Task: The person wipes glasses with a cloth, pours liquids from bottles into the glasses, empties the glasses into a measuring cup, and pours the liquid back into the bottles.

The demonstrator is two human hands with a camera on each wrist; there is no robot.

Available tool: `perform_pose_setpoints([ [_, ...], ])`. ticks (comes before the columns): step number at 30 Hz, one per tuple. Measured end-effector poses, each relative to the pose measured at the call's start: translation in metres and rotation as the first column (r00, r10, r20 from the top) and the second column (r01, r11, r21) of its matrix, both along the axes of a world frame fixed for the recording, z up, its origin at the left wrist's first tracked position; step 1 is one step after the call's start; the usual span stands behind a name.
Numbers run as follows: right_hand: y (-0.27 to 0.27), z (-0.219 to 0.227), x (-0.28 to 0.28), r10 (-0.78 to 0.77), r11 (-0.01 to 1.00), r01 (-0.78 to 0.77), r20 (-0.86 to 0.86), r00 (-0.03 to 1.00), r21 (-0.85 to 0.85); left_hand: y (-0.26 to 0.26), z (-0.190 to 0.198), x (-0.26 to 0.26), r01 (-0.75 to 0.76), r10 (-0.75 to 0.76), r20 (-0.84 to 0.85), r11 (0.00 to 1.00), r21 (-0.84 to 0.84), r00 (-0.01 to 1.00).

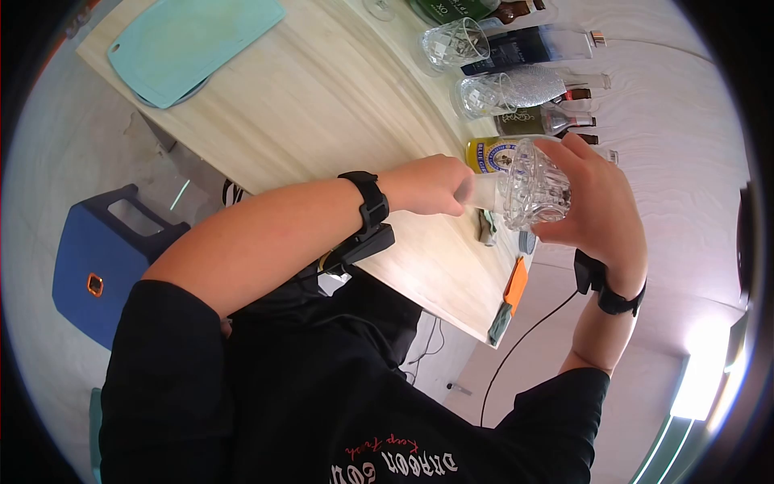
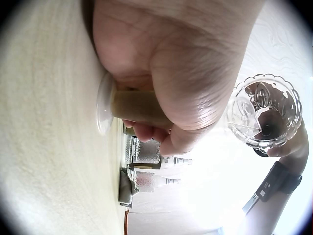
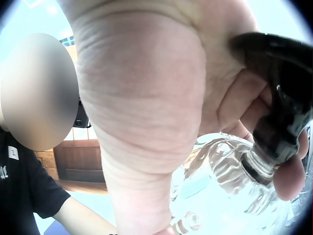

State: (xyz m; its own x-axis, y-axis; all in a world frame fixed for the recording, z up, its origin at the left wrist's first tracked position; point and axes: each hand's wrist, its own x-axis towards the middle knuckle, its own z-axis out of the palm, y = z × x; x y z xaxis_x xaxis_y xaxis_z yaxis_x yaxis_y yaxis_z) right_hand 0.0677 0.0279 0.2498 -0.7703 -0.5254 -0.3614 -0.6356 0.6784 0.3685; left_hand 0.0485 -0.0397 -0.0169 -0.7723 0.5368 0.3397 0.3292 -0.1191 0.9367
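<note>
My left hand (image 1: pixel 427 185) grips a footed glass with a murky, brownish lower part (image 2: pixel 139 106). Its clear round foot (image 2: pixel 103 104) is at the wooden tabletop. My fingers hide much of this glass, and a whitish section of it (image 1: pixel 486 192) shows beyond the fist in the head view. With my right hand (image 1: pixel 597 202) I hold a clear cut-glass vessel (image 1: pixel 536 187) by its side, fingers spread around it. Its scalloped rim (image 2: pixel 266 77) faces the left hand. A glossy black piece with a shiny collar (image 3: pixel 279 122) shows beside the right fingers; what it is I cannot tell.
Patterned glasses (image 1: pixel 455 44) and several bottles (image 1: pixel 532 48) line the table's far side. A yellow-labelled bottle (image 1: pixel 488 153) stands close behind the hands. A turquoise cutting board (image 1: pixel 193 48) lies at the left end, a folded cloth (image 1: pixel 486 227) and orange item (image 1: pixel 516 278) at the right.
</note>
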Motion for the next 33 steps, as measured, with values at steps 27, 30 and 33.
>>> perform_pose_setpoints([
  [27,0.019,-0.004,0.0,-0.043,0.992,0.043,0.001,0.999,-0.117,0.001,0.001,-0.002,-0.005,0.005,-0.017,1.0,-0.001,1.0],
  [30,0.037,-0.007,0.0,-0.08,0.963,0.087,0.037,0.996,-0.255,0.002,0.001,-0.003,0.007,-0.007,-0.005,1.0,-0.002,1.0],
  [33,0.056,-0.013,0.002,-0.137,0.922,0.152,0.067,0.988,-0.357,0.002,0.002,-0.002,0.001,-0.001,-0.004,1.0,-0.019,1.0],
])
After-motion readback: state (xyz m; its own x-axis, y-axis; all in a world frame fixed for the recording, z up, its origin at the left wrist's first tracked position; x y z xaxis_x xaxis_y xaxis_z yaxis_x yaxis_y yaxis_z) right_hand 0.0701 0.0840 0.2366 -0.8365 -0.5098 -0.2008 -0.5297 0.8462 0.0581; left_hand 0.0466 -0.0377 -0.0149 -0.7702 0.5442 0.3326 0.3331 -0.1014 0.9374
